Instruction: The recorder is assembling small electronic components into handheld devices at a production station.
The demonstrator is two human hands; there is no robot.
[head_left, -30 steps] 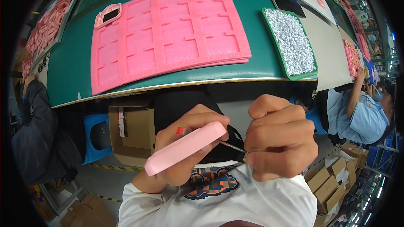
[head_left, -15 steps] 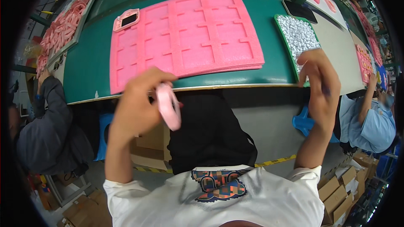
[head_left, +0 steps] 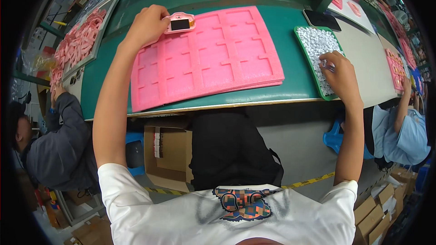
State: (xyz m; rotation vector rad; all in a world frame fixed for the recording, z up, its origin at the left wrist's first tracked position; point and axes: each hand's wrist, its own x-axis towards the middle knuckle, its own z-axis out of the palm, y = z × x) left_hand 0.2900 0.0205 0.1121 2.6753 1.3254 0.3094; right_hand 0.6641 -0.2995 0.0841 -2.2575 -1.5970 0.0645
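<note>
My left hand [head_left: 150, 23] reaches to the far left part of the pink foam tray [head_left: 213, 81]. Its fingertips close on the left end of a pale pink casing [head_left: 180, 24] with a black screen, lying at the tray's top row. The tray's far left corner is mostly hidden by that hand and wrist. Over at the right, my right hand [head_left: 340, 75] dips its bent fingers into a green-rimmed tray [head_left: 301, 45] full of small white pieces [head_left: 318, 40]. Its fingertips are pinched together; what lies between them is too small to make out.
A dark phone-like slab [head_left: 321, 20] lies beyond the green-rimmed tray. Many pink parts [head_left: 81, 38] fill a bin at left. People work on both sides, one in a dark sleeve [head_left: 63, 136], one in light blue [head_left: 404, 129]. A cardboard box [head_left: 168, 154] stands below the table edge.
My left hand has moved from the table's front edge up to the tray's far left, bringing the casing there. My right hand has lowered into the white pieces, fingers closing. The view has shifted slightly.
</note>
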